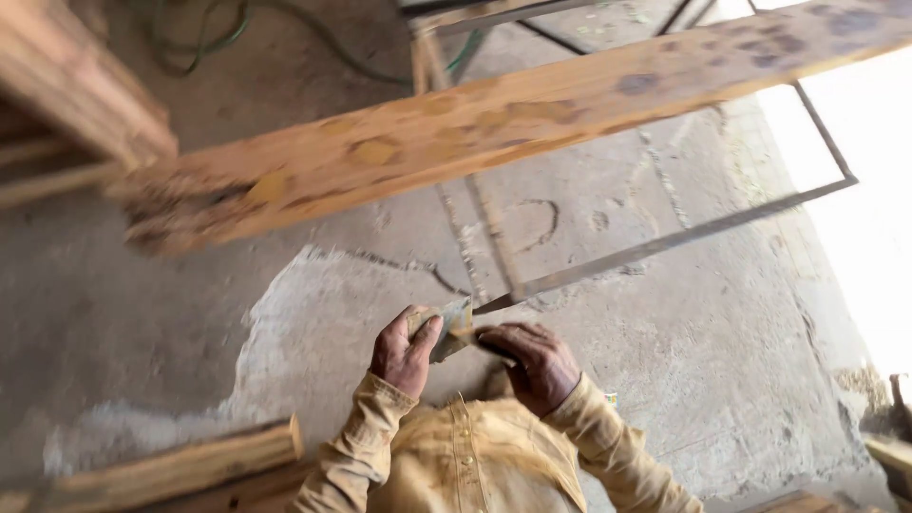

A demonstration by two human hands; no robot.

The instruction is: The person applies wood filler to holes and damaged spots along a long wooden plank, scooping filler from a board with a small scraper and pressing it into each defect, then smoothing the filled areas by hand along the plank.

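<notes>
Head view: the left hand (pixel 406 353) pinches a small folded paper (pixel 453 328) between thumb and fingers, held at chest height above the concrete floor (pixel 665 380). The right hand (pixel 540 366) touches its lower edge, fingers curled; its grip cannot be told. A long wooden plank (pixel 494 133) crosses overhead, its ends cut off and blurred.

Head view looks steeply down, close; hands (pixel 475 356) perhaps blurred.

Rough concrete floor (pixel 665 361), long wooden plank (pixel 494 133) overhead, metal frame (pixel 684 237), bright daylight right.
</notes>
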